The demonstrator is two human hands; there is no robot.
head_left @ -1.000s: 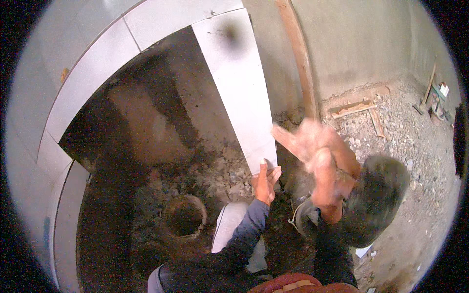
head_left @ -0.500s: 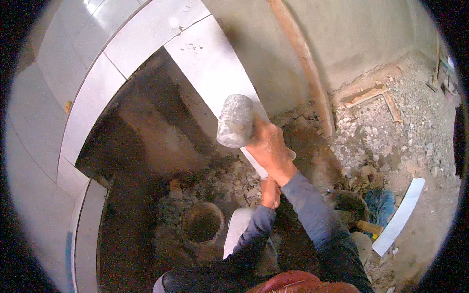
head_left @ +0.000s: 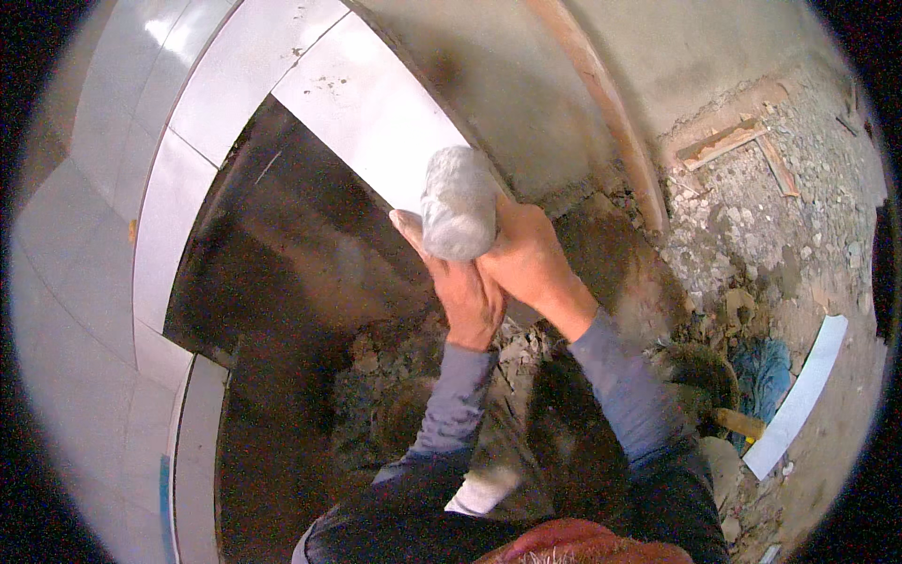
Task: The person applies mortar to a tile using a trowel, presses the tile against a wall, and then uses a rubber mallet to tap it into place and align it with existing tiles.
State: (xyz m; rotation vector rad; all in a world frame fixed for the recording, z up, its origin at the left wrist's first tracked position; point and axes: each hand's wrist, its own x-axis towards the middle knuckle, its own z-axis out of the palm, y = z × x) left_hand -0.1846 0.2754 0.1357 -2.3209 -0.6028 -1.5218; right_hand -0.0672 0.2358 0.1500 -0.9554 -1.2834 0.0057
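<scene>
My right hand is closed round the handle of a mallet; its thick grey head covers part of the white tile strip behind it. The handle itself is mostly hidden by my fingers. Beside and just below the mallet head is my left hand, at the near end of the white tile. One of its digits stretches along the tile's left edge, while the other fingers are hidden behind the mallet and my right hand. The tile runs along the top of a low wall and meets other white tiles at its far end.
White tiles frame the dark pit on the left. A wooden board leans on the plastered wall. Rubble, a blue cloth, a yellowish tool handle and a white offcut strip lie to the right.
My left hand has moved up from below the tile's near end to its left edge. The mallet has shifted slightly upward with my right hand, and the whole view has turned a little.
</scene>
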